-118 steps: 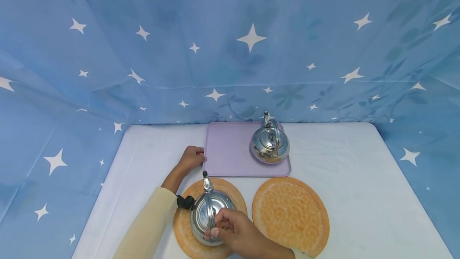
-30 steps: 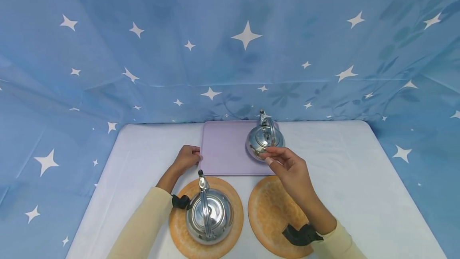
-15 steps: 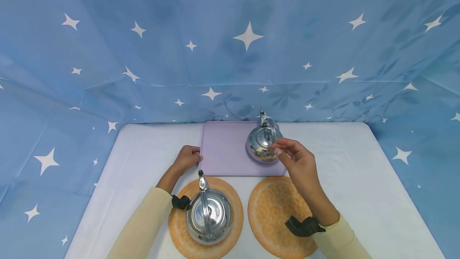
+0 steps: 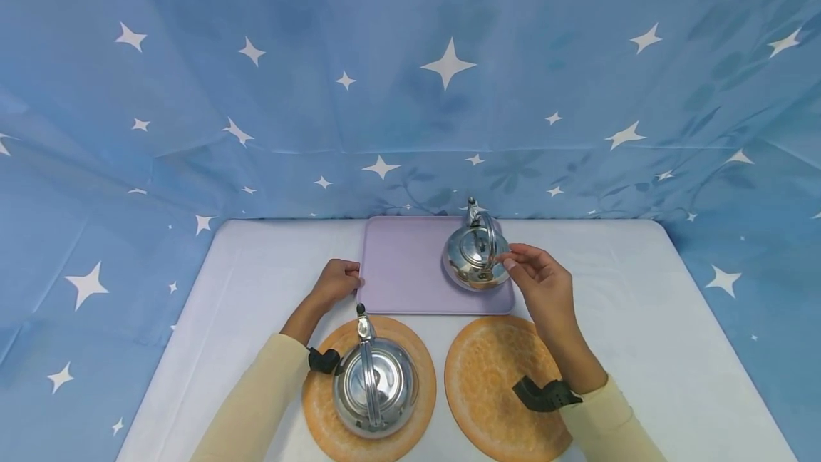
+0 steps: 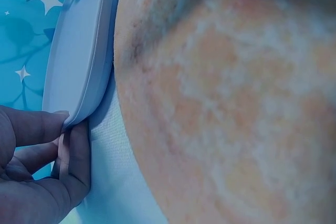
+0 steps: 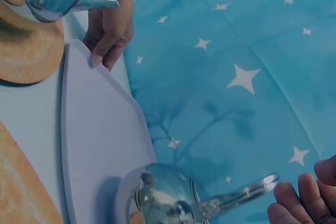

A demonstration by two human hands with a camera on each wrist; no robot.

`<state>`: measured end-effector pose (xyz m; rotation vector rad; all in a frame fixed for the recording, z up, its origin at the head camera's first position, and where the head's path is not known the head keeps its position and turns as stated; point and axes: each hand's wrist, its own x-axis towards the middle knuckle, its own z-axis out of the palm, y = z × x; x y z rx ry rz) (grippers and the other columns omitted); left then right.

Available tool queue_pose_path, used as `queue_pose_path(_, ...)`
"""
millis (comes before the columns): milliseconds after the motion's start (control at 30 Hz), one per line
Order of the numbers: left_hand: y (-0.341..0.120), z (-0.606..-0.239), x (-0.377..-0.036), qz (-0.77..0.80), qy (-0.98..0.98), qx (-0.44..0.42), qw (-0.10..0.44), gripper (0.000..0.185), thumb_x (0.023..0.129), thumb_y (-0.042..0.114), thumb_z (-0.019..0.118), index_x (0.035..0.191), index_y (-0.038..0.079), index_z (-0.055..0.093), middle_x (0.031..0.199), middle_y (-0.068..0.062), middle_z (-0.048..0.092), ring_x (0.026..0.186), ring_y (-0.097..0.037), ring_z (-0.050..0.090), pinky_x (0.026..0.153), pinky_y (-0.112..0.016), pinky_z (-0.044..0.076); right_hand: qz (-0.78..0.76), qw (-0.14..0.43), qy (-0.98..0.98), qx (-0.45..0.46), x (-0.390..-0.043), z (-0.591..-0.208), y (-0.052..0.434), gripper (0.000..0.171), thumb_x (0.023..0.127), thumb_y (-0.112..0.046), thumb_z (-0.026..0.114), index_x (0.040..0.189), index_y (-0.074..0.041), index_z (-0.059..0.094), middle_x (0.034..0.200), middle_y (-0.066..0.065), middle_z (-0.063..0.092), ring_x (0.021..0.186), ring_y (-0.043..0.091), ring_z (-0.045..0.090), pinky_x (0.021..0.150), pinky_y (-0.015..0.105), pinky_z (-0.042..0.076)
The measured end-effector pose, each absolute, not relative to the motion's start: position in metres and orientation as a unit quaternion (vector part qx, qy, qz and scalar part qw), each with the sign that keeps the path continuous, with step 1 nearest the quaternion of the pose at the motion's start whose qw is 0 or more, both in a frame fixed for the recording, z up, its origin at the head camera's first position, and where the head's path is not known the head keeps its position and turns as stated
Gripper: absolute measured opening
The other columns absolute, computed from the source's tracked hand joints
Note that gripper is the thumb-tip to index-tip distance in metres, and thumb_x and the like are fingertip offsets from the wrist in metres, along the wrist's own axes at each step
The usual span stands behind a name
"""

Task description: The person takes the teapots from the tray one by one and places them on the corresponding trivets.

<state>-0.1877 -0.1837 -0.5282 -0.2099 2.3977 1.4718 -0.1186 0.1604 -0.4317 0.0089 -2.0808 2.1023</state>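
The right hand [image 4: 541, 280] has slid to the kettle [image 4: 473, 259] handle's right side, fingers loose, gripping nothing; the left hand [image 4: 336, 282] still pinches the tray [image 4: 400, 269] edge.

In the head view we see bright, even light from above with only faint, soft shadows under the kettles [image 4: 475, 257] and hands; the steel shows small glints rather than hard glare. The wide lens bends the backdrop [image 4: 410, 77] toward the frame edges. Both wrist views look dimmer, with a blue cast. In the left wrist view the mat [image 5: 236, 108] fills the right side, blurred and out of focus; the right wrist view stays fairly sharp.
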Motion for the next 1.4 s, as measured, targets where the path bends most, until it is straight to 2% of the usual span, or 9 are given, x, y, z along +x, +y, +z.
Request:
queue_pose_path(200,-0.183,-0.529,-0.188,0.518,0.837,-0.076,0.162,0.041,0.087,-0.005,0.062,0.127,-0.014,0.056,0.088,-0.012,0.060,0.082,-0.019,0.058,0.071,-0.028,0.053,0.699,0.103,-0.706,-0.044,-0.127,-0.437,0.168,0.025,0.094,-0.003,0.062,0.118,0.003,0.061,0.099,0.006,0.067,0.096,0.016,0.065,0.087,0.020,0.048)
queue_pose_path(467,-0.182,-0.528,-0.189,0.518,0.836,-0.081,0.165,0.039,0.088,-0.005,0.062,0.126,-0.013,0.057,0.090,-0.013,0.060,0.083,-0.019,0.059,0.072,-0.029,0.053,0.676,0.063,-0.731,-0.065,-0.136,-0.444,0.175,0.036,0.095,-0.014,0.063,0.125,0.003,0.057,0.105,0.003,0.064,0.100,0.011,0.063,0.087,0.018,0.047)
queue_pose_path(767,-0.182,-0.528,-0.188,0.523,0.832,-0.076,0.165,0.039,0.087,-0.006,0.062,0.125,-0.014,0.056,0.087,-0.013,0.061,0.080,-0.020,0.060,0.070,-0.029,0.053,0.657,0.038,-0.751,-0.045,-0.147,-0.453,0.169,0.048,0.096,-0.025,0.062,0.134,0.003,0.052,0.118,0.012,0.057,0.105,0.011,0.059,0.088,0.017,0.046)
queue_pose_path(1167,-0.182,-0.526,-0.188,0.540,0.821,-0.074,0.169,0.041,0.088,-0.007,0.060,0.128,-0.015,0.054,0.087,-0.013,0.058,0.077,-0.018,0.056,0.069,-0.029,0.053,0.677,0.012,-0.735,-0.029,-0.156,-0.447,0.154,0.044,0.096,-0.016,0.063,0.133,0.005,0.053,0.122,0.021,0.056,0.102,0.011,0.060,0.086,0.017,0.047)
queue_pose_path(1400,-0.183,-0.527,-0.189,0.536,0.824,-0.074,0.167,0.043,0.088,-0.007,0.060,0.129,-0.015,0.053,0.087,-0.013,0.058,0.074,-0.017,0.054,0.069,-0.028,0.052,0.669,-0.020,-0.742,-0.028,-0.162,-0.451,0.153,0.041,0.097,-0.016,0.060,0.127,0.010,0.055,0.112,0.021,0.064,0.100,0.018,0.063,0.088,0.025,0.049)
